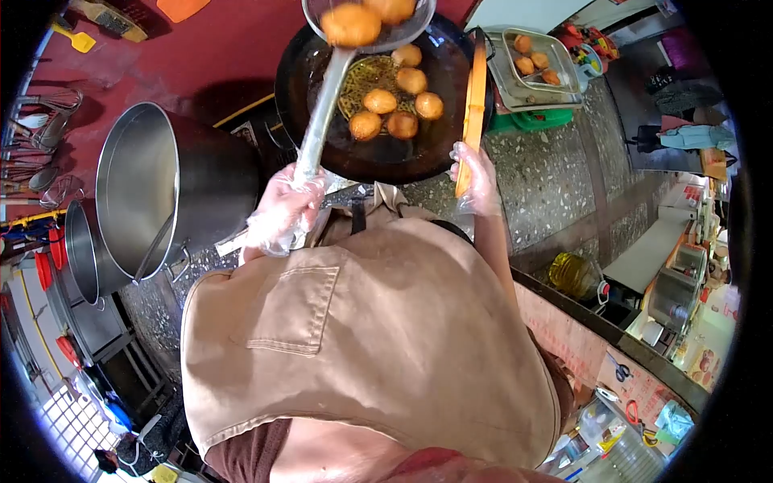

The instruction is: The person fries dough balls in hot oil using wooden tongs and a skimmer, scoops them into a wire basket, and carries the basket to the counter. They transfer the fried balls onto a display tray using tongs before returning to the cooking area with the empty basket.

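My left hand (286, 208), in a clear plastic glove, is wrapped round the metal handle of a strainer ladle (324, 113). Fried dough balls (351, 25) sit in its bowl, held over the far side of a dark wok (298, 149). Several more golden-brown balls (402, 124) float in the oil. My right hand (479, 179), gloved too, grips long wooden chopsticks (475, 105) that point away from me along the wok's right rim.
Right of the wok, a clear container (543, 90) holds several fried balls. A large steel pot (173, 189) stands at the left with a smaller pot (80, 245) beside it. An oil bottle (573, 274) lies at the right. Whisks (60, 101) hang at the far left.
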Motion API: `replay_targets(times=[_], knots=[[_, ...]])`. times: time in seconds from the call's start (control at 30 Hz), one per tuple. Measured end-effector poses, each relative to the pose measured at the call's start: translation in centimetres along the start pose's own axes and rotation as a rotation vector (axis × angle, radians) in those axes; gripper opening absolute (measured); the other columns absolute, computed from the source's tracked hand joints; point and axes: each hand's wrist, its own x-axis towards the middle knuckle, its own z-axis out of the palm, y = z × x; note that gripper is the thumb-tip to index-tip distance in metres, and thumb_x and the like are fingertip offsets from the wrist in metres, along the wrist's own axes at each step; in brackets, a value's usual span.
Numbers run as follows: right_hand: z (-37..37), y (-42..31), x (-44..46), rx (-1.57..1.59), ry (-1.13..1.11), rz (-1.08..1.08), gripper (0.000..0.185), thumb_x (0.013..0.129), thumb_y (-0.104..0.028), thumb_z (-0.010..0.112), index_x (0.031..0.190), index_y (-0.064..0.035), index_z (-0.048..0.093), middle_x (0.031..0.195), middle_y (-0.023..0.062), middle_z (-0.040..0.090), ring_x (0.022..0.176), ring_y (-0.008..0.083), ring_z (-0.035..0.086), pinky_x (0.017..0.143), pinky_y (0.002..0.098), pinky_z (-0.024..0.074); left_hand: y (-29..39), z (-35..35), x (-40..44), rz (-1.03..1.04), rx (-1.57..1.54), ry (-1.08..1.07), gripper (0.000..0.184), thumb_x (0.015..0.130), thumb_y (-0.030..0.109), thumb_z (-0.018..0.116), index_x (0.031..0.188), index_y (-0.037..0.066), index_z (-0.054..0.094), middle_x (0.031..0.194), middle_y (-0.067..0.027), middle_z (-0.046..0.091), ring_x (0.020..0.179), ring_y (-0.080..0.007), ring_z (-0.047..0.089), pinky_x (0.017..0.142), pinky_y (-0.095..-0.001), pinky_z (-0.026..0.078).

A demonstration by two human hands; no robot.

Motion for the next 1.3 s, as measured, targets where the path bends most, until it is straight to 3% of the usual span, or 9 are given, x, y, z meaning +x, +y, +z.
replay_targets(times=[0.03, 0.2, 0.27, 0.43, 0.67, 0.7, 0.83, 1.1, 1.3], knots=[[-0.1, 0.2, -0.1, 0.003, 0.002, -0.005, 0.034, 0.079, -0.026, 0.064, 0.102, -0.0036, 0.052, 0.078, -0.001, 0.049, 0.061, 0.006, 0.047, 0.054, 0.0191, 0.0408, -0.6, -0.6, 0.5, -0.023, -0.035, -0.085, 0.014, 0.078, 0.005, 0.059, 0.089, 0.0, 0.05, 0.057, -0.001, 0.048, 0.041, -0.008, 0.046, 0.036, -0.0202, 0.036], [-0.5, 0.7, -0.1, 0.018, 0.028, -0.021, 0.032, 0.081, -0.027, 0.064, 0.101, -0.0039, 0.054, 0.079, 0.0013, 0.053, 0.062, 0.007, 0.05, 0.055, 0.0194, 0.042, -2.1, -2.3, 1.7, -0.206, 0.367, 0.049, 0.016, 0.078, 0.004, 0.061, 0.088, 0.0, 0.049, 0.055, -0.0011, 0.048, 0.042, -0.0091, 0.047, 0.037, -0.0202, 0.035], [-0.3, 0.2, -0.4, -0.013, 0.039, -0.017, 0.033, 0.081, -0.027, 0.064, 0.101, -0.0037, 0.054, 0.08, 0.0014, 0.053, 0.063, 0.0069, 0.05, 0.055, 0.0192, 0.0419, -1.0, -2.0, 0.3, -0.107, 0.11, -0.005, 0.022, 0.079, 0.01, 0.064, 0.094, 0.001, 0.05, 0.056, 0.0, 0.048, 0.039, -0.0065, 0.042, 0.033, -0.0192, 0.032], [0.6, -0.2, 0.2, -0.005, 0.017, 0.006, 0.034, 0.081, -0.027, 0.064, 0.104, -0.0033, 0.053, 0.082, 0.0013, 0.053, 0.064, 0.0066, 0.05, 0.055, 0.0188, 0.0416, 3.8, 0.6, -1.3, 0.045, 0.025, -0.059, 0.015, 0.083, 0.008, 0.058, 0.095, 0.004, 0.049, 0.058, 0.0011, 0.047, 0.039, -0.0052, 0.04, 0.035, -0.0184, 0.032], [0.7, 0.1, 0.3, -0.044, 0.029, -0.015, 0.034, 0.081, -0.026, 0.063, 0.104, -0.0037, 0.053, 0.081, 0.0004, 0.053, 0.063, 0.0062, 0.049, 0.055, 0.0186, 0.041, -0.2, -0.6, -0.1, -0.04, -0.015, -0.043, 0.022, 0.082, 0.013, 0.06, 0.097, 0.003, 0.049, 0.061, -0.0009, 0.049, 0.041, -0.0067, 0.043, 0.037, -0.0189, 0.034], [0.6, 0.2, 0.2, -0.041, 0.039, -0.014, 0.033, 0.081, -0.026, 0.063, 0.104, -0.0038, 0.053, 0.081, 0.0002, 0.052, 0.063, 0.0061, 0.048, 0.055, 0.0186, 0.0409, -0.4, -0.6, 0.0, -0.107, 0.025, -0.044, 0.031, 0.08, 0.016, 0.064, 0.1, 0.001, 0.046, 0.057, -0.0001, 0.045, 0.04, -0.0069, 0.04, 0.035, -0.0198, 0.034], [0.1, 0.1, 0.3, -0.005, 0.043, -0.034, 0.032, 0.081, -0.026, 0.063, 0.102, -0.0039, 0.054, 0.08, -0.0001, 0.052, 0.062, 0.006, 0.048, 0.054, 0.0186, 0.0406, -1.9, -1.9, 1.4, -0.2, 0.314, -0.038, 0.024, 0.08, 0.017, 0.066, 0.09, 0.001, 0.05, 0.056, -0.0002, 0.047, 0.038, -0.0081, 0.042, 0.034, -0.0221, 0.034], [0.6, -0.5, 1.0, -0.06, 0.034, -0.019, 0.031, 0.08, -0.028, 0.064, 0.098, -0.0045, 0.054, 0.078, -0.0013, 0.05, 0.061, 0.0052, 0.048, 0.054, 0.018, 0.0408, 5.4, 2.1, -2.0, 0.045, 0.063, -0.025, 0.017, 0.083, 0.01, 0.059, 0.095, 0.003, 0.048, 0.058, 0.0005, 0.046, 0.038, -0.0053, 0.038, 0.034, -0.0187, 0.029], [0.8, 0.1, 1.0, -0.091, 0.031, -0.027, 0.034, 0.08, -0.028, 0.065, 0.1, -0.0042, 0.053, 0.078, -0.0014, 0.05, 0.061, 0.0053, 0.048, 0.054, 0.0181, 0.041, 3.6, 1.6, -1.8, 0.024, 0.064, -0.02, 0.017, 0.084, 0.01, 0.057, 0.096, 0.004, 0.047, 0.059, 0.0008, 0.046, 0.04, -0.0046, 0.039, 0.036, -0.0177, 0.033]])
